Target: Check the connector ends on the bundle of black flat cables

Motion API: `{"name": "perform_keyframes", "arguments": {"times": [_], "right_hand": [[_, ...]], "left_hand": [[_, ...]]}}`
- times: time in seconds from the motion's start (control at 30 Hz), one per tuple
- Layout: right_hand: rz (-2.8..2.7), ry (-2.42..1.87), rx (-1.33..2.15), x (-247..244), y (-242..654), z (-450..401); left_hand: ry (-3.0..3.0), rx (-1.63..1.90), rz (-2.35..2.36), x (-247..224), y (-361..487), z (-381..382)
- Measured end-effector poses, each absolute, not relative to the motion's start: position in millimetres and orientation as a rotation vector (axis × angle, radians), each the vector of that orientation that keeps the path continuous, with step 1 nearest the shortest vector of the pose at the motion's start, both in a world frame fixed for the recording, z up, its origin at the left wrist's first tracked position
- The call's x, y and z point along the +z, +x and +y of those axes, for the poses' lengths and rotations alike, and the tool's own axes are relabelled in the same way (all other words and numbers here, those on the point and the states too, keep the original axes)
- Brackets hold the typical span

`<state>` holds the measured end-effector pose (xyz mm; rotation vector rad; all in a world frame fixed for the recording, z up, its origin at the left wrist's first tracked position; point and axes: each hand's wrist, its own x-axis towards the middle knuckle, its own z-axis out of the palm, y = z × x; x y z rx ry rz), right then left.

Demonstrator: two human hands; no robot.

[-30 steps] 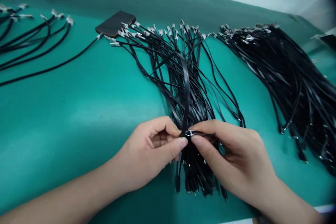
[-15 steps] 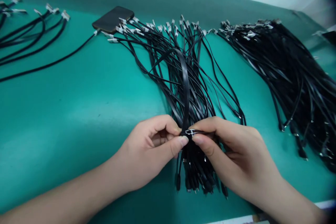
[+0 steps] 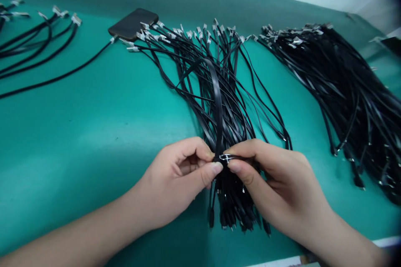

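Observation:
In the head view my left hand (image 3: 180, 183) pinches the near end of a flat black cable (image 3: 216, 91) between thumb and forefinger. The cable arches up and away over the pile. Opposite it, my right hand (image 3: 282, 187) is closed on a slim black piece with a forked silver tip (image 3: 226, 157), which looks like tweezers; its kind is not certain. That tip meets the cable end between my two thumbs. Beneath both hands lies a bundle of black cables (image 3: 232, 121), metal plugs at the far end and dark connectors at the near end. My fingers partly hide the cable end.
A dark phone (image 3: 133, 24) lies behind the bundle's left side, with a cable (image 3: 62, 81) plugged into it. More cables (image 3: 34, 44) lie at far left. A thick second pile (image 3: 351, 79) covers the right side of the green table (image 3: 78, 133).
Both hands keep the same pinch at the cable end. The whole view has shifted very slightly; nothing else visibly differs.

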<state>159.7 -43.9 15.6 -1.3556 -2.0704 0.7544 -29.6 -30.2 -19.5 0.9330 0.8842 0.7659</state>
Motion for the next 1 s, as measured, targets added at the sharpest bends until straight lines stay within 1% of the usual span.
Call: {"name": "perform_keyframes", "arguments": {"times": [0.23, 0.37, 0.57, 0.73, 1.0], "right_hand": [[-1.867, -1.453, 0.809, 10.9, 159.7, -46.4], [-1.884, -1.408, 0.867, 11.4, 159.4, -47.8], [-1.971, -1.395, 0.857, 12.9, 155.4, -46.5], [-1.939, -1.371, 0.930, 11.9, 155.1, -48.7], [-1.975, -1.407, 0.863, 10.8, 153.0, -47.4]], "left_hand": [[0.923, 0.743, 0.901, -19.8, -29.4, -31.5], [0.926, 0.753, 0.904, -19.4, -28.0, -31.0], [0.917, 0.766, 0.915, -17.0, -28.1, -29.9], [0.895, 0.768, 0.892, -17.6, -28.8, -29.8], [0.897, 0.757, 0.903, -14.4, -27.0, -27.1]]}}
